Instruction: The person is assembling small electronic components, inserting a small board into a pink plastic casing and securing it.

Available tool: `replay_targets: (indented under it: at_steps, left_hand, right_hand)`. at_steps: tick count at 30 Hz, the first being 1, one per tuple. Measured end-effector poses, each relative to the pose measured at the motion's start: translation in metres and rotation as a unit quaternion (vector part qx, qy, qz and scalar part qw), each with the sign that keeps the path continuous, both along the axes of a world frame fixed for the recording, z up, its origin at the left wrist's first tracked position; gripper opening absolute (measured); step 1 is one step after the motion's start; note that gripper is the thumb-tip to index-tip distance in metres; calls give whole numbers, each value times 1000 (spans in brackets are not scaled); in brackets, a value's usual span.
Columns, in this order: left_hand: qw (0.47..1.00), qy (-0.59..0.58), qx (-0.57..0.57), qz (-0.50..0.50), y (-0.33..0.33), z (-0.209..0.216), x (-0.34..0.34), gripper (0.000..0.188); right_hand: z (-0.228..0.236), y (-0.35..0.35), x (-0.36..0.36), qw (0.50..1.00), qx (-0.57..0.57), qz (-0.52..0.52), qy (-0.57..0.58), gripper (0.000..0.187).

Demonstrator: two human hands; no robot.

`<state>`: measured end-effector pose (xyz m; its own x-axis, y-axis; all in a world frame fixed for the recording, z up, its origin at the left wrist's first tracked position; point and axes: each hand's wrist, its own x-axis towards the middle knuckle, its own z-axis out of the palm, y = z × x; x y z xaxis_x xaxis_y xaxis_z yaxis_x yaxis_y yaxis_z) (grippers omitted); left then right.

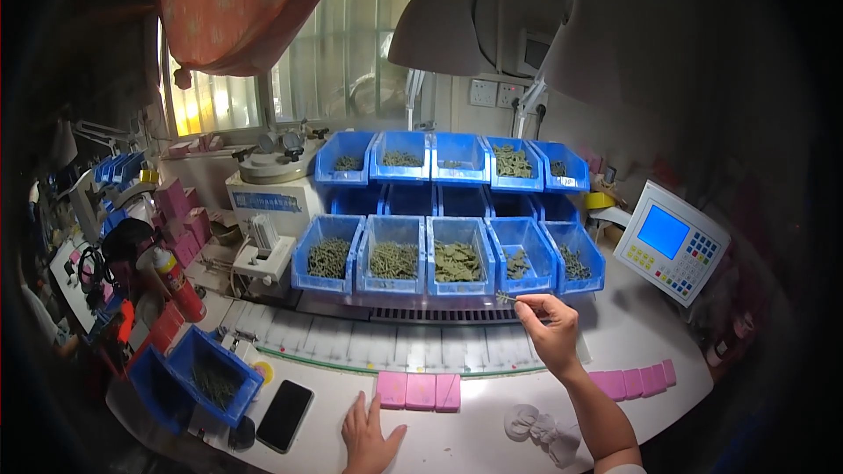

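Flat on the desk (492, 439) rests the left hand (369, 434); right hand (549, 329) at centre frame pinches a green sprig (506, 298), pointing left, below the blue bins (457, 265).

Green sprig (505, 298) too small; left wrist cropped.

Blue-lit screen (662, 231) — dark phone (284, 415)

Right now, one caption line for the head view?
Right hand pinches a small green sprig before blue bins; left hand rests flat on the white table.
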<state>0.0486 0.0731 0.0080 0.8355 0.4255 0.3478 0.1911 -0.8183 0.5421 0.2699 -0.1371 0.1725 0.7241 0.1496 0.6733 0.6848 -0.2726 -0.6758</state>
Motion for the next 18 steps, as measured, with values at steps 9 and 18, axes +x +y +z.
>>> replay_targets:
  at_steps: [9,18]
  left_hand:
    - [998,21,10,-58,2,0,0,75]
    - [996,17,-3,-91,11,7,6,71]
  right_hand:
    - [26,60,48,998,6,1,-63,9]
    - [21,84,76,990,35,-45,-128,10]
